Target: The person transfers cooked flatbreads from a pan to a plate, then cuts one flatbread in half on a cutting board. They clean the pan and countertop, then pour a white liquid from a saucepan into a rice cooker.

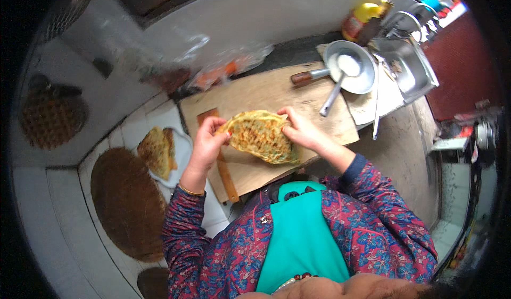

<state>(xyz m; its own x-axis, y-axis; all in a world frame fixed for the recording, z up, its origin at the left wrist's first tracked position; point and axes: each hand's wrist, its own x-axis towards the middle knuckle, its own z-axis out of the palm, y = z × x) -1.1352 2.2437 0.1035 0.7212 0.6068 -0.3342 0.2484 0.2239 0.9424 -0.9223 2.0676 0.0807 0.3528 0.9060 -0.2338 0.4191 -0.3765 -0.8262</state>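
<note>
A browned, folded flatbread (261,137) is held up between both hands above a wooden board (255,87). My left hand (209,139) grips its left end, with the thumb on the near face. At the upper right edge, my right hand (301,129) pinches the bread. Under and beside my left hand, a flat wooden tool (226,175) lies on the board's left side. More browned flatbread (157,152) rests on a white plate (183,149) to the left, partly over the plate's rim.
At the board's right end stand a metal bowl of white batter or flour (361,85) with a ladle (333,97) and a brown-handled utensil (302,77). Beyond are a metal basin (407,75) and a yellow bottle (355,23). Clear plastic bags (243,61) lie behind; a round brown griddle or lid (123,203) is left.
</note>
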